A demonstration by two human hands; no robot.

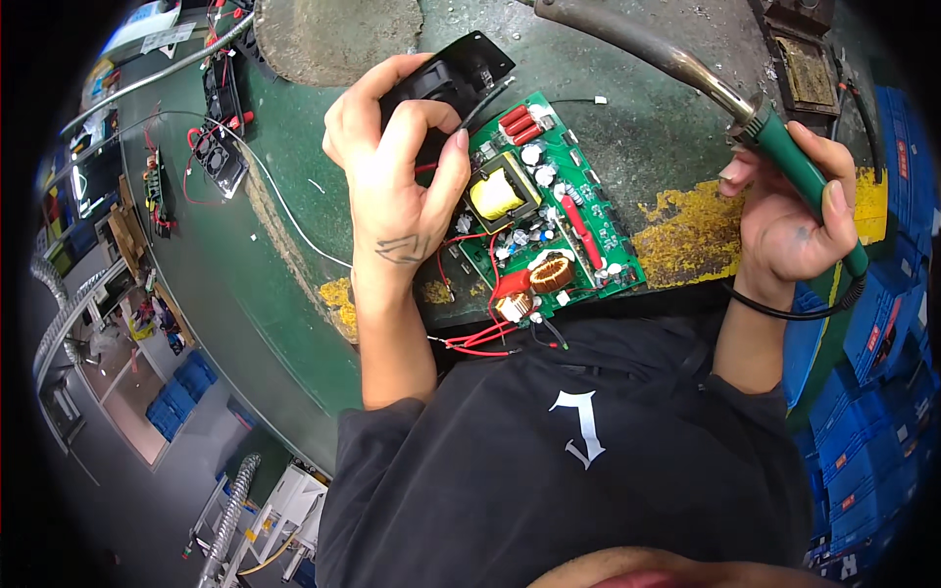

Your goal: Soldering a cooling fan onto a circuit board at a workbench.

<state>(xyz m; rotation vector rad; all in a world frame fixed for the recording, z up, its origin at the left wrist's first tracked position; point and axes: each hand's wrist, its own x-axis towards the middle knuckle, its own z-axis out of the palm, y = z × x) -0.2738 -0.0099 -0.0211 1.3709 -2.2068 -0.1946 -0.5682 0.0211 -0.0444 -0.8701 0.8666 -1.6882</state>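
Note:
My left hand (397, 181) is closed around a black cooling fan (485, 61). Its thumb and forefinger pinch a short black lead (487, 103) with a bare end. Under and beside that hand lies a green circuit board (613, 250), carrying a yellow transformer, copper-wound coils, red parts and white capacitors. Loose red wires (480, 340) trail off the board's near edge. My right hand (799, 230) grips the green handle of a soldering iron (784, 157). The iron's metal barrel slants up and to the left, away from the board, and its tip is near the top edge.
The green bench (294, 323) has worn yellow paint. Fans with wires (221, 162) and a small board (155, 191) lie at the left. A round grey slab (338, 39) sits at the back, a metal stand (804, 73) at the back right. Blue crates (872, 421) are stacked at the right.

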